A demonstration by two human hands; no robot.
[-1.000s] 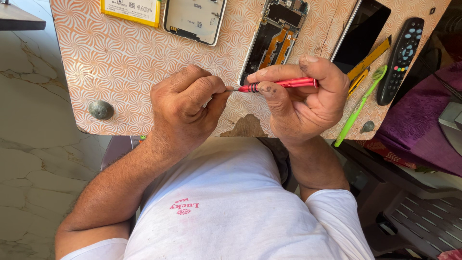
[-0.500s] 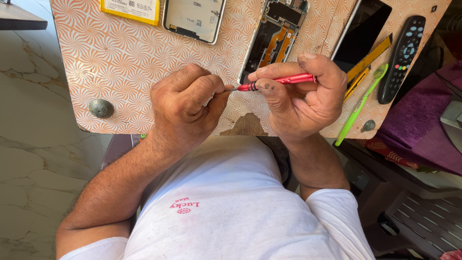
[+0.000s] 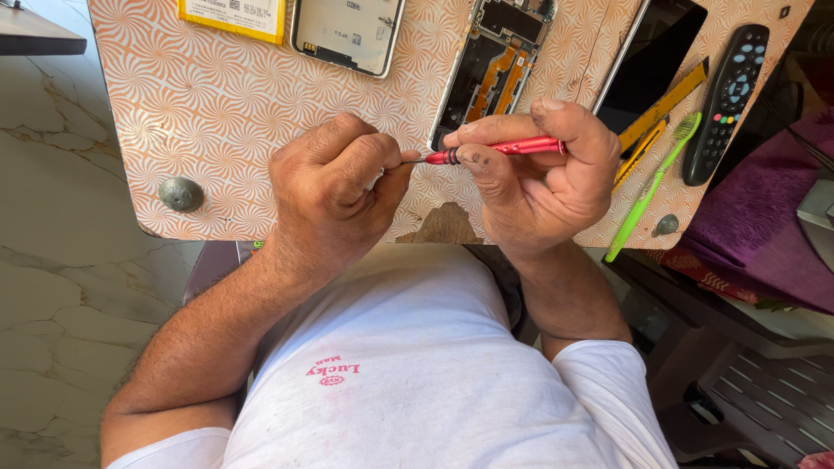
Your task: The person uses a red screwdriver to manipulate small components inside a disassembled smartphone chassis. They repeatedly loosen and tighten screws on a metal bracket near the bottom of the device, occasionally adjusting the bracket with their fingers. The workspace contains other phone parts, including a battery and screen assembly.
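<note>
My right hand (image 3: 543,187) holds a slim red screwdriver (image 3: 512,148) level above the near edge of the table, its tip pointing left. My left hand (image 3: 334,195) is curled, and its thumb and fingers pinch at the screwdriver's metal tip (image 3: 419,159). Whether a small part sits between those fingers is hidden. Just beyond the hands lies an opened phone (image 3: 491,74) with its orange and black insides exposed.
The table (image 3: 200,113) has an orange swirl pattern. On it lie a phone panel (image 3: 347,35), a yellow battery (image 3: 233,13), a black screen (image 3: 651,65), a yellow tool (image 3: 660,108), a green toothbrush (image 3: 647,195) and a black remote (image 3: 725,104). Purple cloth (image 3: 756,243) lies at the right.
</note>
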